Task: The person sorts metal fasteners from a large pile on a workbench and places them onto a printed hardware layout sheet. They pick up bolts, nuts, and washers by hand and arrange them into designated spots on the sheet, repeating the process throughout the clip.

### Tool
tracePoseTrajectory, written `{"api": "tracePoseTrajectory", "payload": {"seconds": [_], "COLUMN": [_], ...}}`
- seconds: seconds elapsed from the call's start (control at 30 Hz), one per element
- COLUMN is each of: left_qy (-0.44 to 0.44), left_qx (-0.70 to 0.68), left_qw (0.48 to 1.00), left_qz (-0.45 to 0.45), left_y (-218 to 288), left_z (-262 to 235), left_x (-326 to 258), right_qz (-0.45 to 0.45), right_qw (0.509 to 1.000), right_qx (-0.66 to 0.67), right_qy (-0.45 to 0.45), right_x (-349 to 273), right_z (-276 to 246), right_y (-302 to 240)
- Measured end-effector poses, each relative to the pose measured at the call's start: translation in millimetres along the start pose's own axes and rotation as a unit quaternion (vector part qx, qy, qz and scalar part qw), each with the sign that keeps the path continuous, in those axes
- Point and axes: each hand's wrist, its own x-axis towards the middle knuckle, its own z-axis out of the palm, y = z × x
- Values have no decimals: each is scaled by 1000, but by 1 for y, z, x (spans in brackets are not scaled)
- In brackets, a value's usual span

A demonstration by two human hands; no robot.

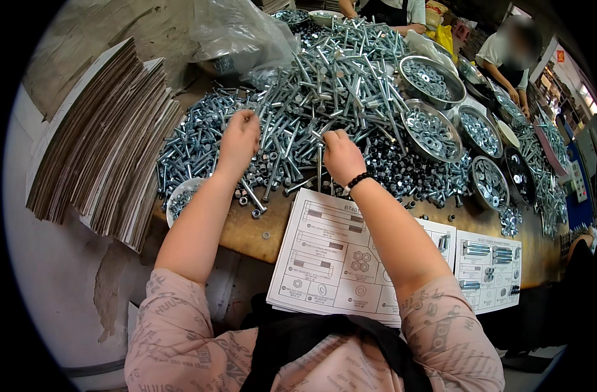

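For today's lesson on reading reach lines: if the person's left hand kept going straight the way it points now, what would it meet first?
Most likely the heap of silver bolts: the left hand already rests at its near edge, pointing up the table into it. Depth is unclear.

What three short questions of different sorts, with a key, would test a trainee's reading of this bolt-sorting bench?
1. True or false: the right hand pinches a long bolt that hangs upright.
2. Multiple choice: What is stacked at the bench's left end? A) flat cardboard sheets B) paint tins C) folded towels
3. Fill the gap: the metal bowls to the right of the bolt pile hold ____.

Key: 1 true; 2 A; 3 washers. The left hand reaches into the bolts, and whether it grips one cannot be told. Printed parts sheets lie at the bench's near edge.
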Motion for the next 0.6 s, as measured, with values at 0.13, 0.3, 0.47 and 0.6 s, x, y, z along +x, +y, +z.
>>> {"api": "tracePoseTrajectory", "payload": {"seconds": [0.13,0.3,0.47,0.6], "left_qy": [-104,-132,-81,-133], "left_qx": [480,576,464,497], "left_qw": [871,806,882,845], "left_qz": [22,37,20,146], "left_y": [-9,-41,-19,-18], "left_z": [7,12,14,16], "left_x": [-29,-47,-35,-16], "right_qz": [63,177,241,240], "right_qw": [975,926,950,951], "right_qx": [-109,-155,-20,100], "right_qy": [-182,-295,-198,-170], "right_x": [-1,-7,-15,-14], "right_z": [-10,2,15,-11], "right_y": [-13,-31,-9,-16]}}
